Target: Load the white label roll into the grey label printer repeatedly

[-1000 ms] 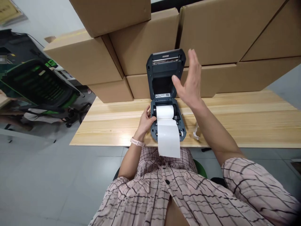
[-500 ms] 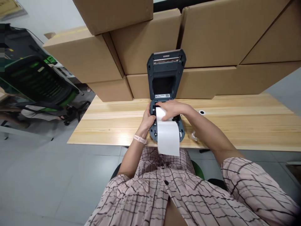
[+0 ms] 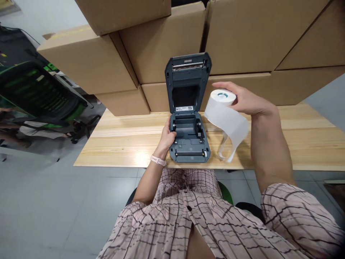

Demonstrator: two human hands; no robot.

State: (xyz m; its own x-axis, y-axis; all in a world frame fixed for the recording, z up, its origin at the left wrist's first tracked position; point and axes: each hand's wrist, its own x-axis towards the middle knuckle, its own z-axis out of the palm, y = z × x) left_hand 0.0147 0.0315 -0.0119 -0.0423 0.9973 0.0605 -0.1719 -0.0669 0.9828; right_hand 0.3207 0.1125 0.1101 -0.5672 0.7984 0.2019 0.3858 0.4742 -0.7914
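A dark grey label printer (image 3: pixel 185 146) stands on the wooden table with its lid (image 3: pixel 188 82) raised. Its paper bay, with a black roll holder on each side, has no roll in it. My left hand (image 3: pixel 167 138) grips the printer's left side, the thumb over the rim. Up and to the right of the printer, my right hand (image 3: pixel 244 100) is closed around a white label roll (image 3: pixel 219 96), whose core shows a blue-green ring. From the roll a loose strip of label paper (image 3: pixel 233 126) hangs in a curl over the table.
Large cardboard boxes (image 3: pixel 239 39) are stacked along the back of the wooden table (image 3: pixel 121 144). The table's front edge lies close to my lap. To the left, a green and black office chair (image 3: pixel 40 97) stands on the floor, with part of another person near it.
My right hand has lifted the label roll out of the printer and carried it up and to the right, its paper strip trailing. My left hand stays on the printer's side.
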